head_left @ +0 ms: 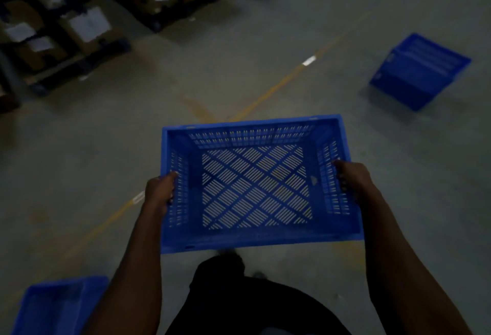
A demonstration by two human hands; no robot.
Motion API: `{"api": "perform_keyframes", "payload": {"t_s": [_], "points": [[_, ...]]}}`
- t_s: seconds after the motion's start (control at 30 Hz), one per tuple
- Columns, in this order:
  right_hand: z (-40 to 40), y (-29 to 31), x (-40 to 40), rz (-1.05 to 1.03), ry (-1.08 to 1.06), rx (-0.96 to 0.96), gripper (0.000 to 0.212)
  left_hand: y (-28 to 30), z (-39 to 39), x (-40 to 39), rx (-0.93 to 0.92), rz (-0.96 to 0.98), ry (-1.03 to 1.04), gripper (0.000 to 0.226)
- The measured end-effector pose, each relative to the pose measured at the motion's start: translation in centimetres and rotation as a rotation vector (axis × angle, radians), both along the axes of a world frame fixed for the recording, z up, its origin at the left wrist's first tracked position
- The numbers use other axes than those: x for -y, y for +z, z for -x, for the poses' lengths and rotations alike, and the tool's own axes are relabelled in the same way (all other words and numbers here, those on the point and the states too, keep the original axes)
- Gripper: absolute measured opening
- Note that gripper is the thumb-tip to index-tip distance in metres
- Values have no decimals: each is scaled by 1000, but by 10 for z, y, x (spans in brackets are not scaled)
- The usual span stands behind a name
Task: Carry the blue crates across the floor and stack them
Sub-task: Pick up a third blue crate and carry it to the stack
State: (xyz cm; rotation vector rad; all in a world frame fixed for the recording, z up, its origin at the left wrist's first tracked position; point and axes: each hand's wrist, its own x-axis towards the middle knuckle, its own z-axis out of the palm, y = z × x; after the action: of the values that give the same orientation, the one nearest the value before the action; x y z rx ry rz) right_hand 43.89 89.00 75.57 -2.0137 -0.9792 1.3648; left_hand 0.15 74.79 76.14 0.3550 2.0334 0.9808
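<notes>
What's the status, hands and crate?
Left hand and right hand both shut on held crate, empty, level. Second crate on floor ahead right, upside down. Third crate near left. Path between is open.

Dim grey concrete floor (265,42) crossed by a worn yellow line (268,92); dark racks (79,66) of cardboard boxes (85,26) far left.

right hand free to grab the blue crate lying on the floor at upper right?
Probably not as things stand. The right hand is gripping the side of the carried crate, as is the left hand, and the floor crate lies well ahead across open concrete.
</notes>
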Motion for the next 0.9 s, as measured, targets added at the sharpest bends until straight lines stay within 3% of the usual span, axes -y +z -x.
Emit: {"api": "perform_keyframes", "payload": {"t_s": [0.43, 0.63, 0.9], "points": [[-102, 4, -137, -7, -455, 10, 28, -15, -82, -360, 51, -20, -508, 30], [-156, 5, -189, 11, -659, 6, 22, -7, -161, -495, 15, -22, -659, 32], [-272, -25, -285, 13, -766, -17, 23, -21, -303, -644, -26, -10, -753, 28]]}}
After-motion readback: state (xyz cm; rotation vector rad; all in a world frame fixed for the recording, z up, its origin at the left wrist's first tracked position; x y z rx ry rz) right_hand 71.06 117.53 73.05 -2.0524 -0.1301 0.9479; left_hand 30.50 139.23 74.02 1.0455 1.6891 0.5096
